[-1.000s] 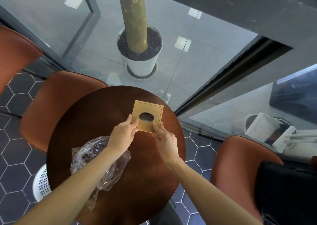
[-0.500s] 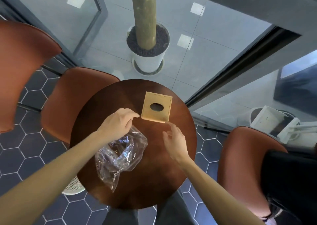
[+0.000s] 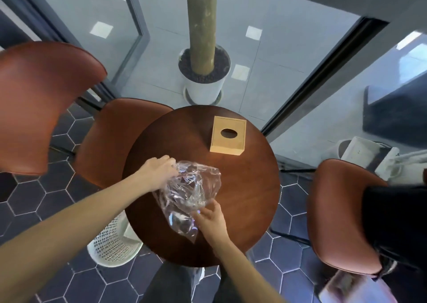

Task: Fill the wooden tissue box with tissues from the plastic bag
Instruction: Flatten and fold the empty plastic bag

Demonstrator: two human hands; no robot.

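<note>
The wooden tissue box (image 3: 228, 137), pale with an oval hole in its top, stands alone on the far right part of the round dark table (image 3: 254, 198). A crumpled clear plastic bag (image 3: 191, 187) lies in the table's middle. My left hand (image 3: 159, 171) grips the bag's upper left edge. At the bag's near edge my right hand (image 3: 211, 218) touches the plastic with its fingers; a firm grip is not visible. I cannot make out tissues inside the bag.
Brown chairs stand at the left (image 3: 41, 104), behind the table (image 3: 115, 136) and at the right (image 3: 342, 212). A white perforated bin (image 3: 111, 245) sits under the table's left edge. A potted trunk (image 3: 204, 71) is beyond the glass.
Both hands left the wooden box and moved back to the plastic bag. The left hand dragged the bag towards the table's middle, and the right hand came down to its near edge.
</note>
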